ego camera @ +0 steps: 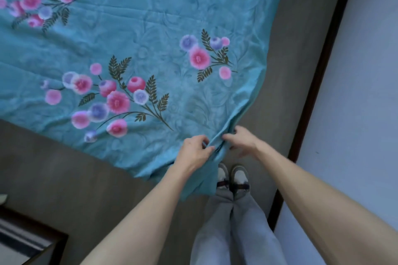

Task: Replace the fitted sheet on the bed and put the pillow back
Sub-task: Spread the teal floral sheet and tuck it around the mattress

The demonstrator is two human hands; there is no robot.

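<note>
- Head view: we see the teal flowered sheet (133,34) spread flat, its corner gathered into a fold where both hands meet.
- Left hand (195,153): fingers curled, pinching the sheet corner from the left side of the fold.
- Right hand (242,141): fingers curled over the same fold, just beside the left hand.
- Below the grip, the pinched corner hangs toward the shoes (233,177) on the brown floor (71,178).
- Right of the grip: a dark baseboard (316,75) and pale wall (361,92).
</note>
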